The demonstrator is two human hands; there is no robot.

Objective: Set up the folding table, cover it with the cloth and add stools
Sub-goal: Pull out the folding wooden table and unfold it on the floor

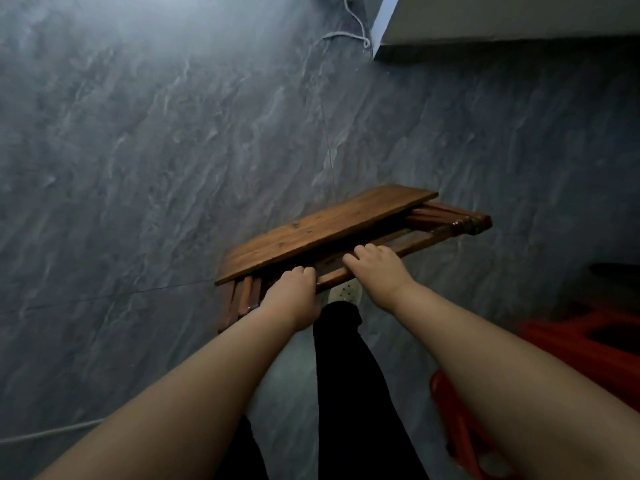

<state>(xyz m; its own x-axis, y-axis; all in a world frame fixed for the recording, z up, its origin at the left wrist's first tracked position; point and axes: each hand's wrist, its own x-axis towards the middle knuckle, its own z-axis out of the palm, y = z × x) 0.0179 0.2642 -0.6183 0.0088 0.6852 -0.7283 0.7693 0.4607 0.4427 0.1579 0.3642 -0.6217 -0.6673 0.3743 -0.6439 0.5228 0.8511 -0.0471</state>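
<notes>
While both bare arms reach down in the head view, the left hand point(294, 299) and the right hand point(379, 271) curl their fingers point(360, 252) over a narrow rail of the folded table point(322, 230), gripping it side by side. Just beyond the fingers runs its flat, smooth brown wooden top, with slatted legs and a turned, ribbed post folded beneath and jutting out to the fingers' right. Under it spreads a floor point(138, 168) of grey, marble-veined tile, and a glossy red plastic stool point(588, 351) stands well to the right of the fingers.
</notes>
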